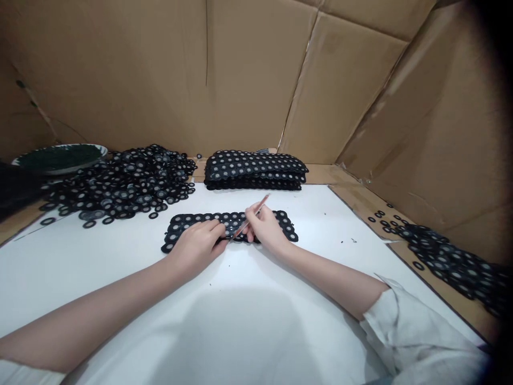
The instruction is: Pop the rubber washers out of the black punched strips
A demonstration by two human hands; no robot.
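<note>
A long black sheet of joined round pieces with pale centres (188,218) lies on the white tabletop in front of me. My left hand (198,240) is closed on the sheet's near edge, left of its middle, fingers on top and thumb at the edge. In my right hand (266,227), pinched between thumb and fingers, is a thin pen-like tool with a reddish, partly clear shaft (262,202). It slants down to the left, its lower end at the sheet's near edge beside my left thumb. What its tip touches is too small to make out.
Behind the sheet stands a stack of similar black sheets (256,166). To the left are a heap of loose black rings (136,182) and a bowl of dark green material (60,170). More black pieces (452,256) lie at right. Cardboard walls (248,80) enclose the table.
</note>
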